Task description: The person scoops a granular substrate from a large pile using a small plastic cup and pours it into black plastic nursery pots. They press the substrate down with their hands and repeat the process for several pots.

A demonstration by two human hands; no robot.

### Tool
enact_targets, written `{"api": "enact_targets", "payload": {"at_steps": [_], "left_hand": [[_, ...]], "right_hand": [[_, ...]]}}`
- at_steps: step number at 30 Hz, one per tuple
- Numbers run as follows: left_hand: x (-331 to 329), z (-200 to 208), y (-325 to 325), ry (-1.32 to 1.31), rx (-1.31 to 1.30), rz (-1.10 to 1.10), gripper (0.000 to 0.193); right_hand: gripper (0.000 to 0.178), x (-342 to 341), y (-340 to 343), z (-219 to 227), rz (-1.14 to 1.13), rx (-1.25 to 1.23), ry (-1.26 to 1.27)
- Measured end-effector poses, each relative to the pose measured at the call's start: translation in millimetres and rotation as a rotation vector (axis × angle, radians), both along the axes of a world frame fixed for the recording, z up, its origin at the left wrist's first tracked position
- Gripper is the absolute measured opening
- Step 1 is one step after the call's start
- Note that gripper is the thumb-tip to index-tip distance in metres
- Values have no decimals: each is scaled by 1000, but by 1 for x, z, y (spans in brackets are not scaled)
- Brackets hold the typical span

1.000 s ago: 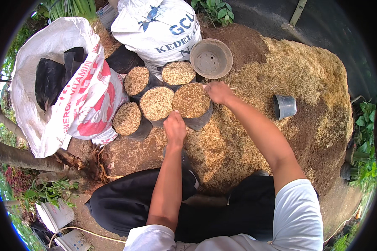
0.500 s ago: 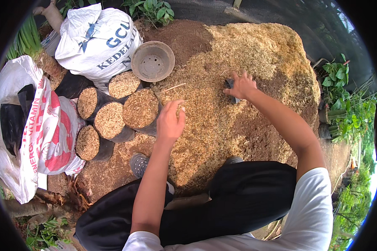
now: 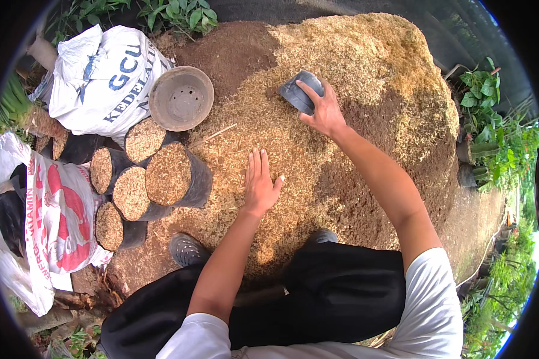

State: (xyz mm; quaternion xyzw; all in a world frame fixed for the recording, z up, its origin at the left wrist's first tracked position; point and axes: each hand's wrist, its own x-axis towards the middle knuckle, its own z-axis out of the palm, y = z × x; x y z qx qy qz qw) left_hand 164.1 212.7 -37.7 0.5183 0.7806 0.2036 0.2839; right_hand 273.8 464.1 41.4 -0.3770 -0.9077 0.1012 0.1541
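My right hand (image 3: 327,113) is closed around a small dark grey plastic pot (image 3: 299,88), thumb on its near side and fingers on the far side. The pot is tilted over the pale husk-covered heap (image 3: 341,51), and its inside is hidden. My left hand (image 3: 261,186) lies flat with its fingers stretched out, palm down at the heap's surface; whether it presses on it I cannot tell. Left of that hand stand several black planting bags (image 3: 199,179) filled with husk mix. A thin stick (image 3: 214,134) lies between the bags and the heap.
A round clay-coloured pot (image 3: 181,99) with drainage holes stands behind the bags. Beyond them is a full white sack (image 3: 111,78); a white-and-red sack (image 3: 63,212) holding black plastic is at the left. Plants (image 3: 482,99) line the right side. My shoes are at the heap's near edge.
My right hand has raised the dark pot, which lay mostly under it, and brought it farther away and leftward. My left hand has moved away from the filled bags and flattened out. The view has shifted.
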Motion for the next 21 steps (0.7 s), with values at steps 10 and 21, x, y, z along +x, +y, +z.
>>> {"api": "enact_targets", "payload": {"at_steps": [10,21], "left_hand": [[-2,-27,43,-28,63,43,76],[6,-3,68,-158,151,-36,66]], "right_hand": [[95,49,-54,-27,-157,-473,2],[95,54,-65,-44,-124,-577,21]]}}
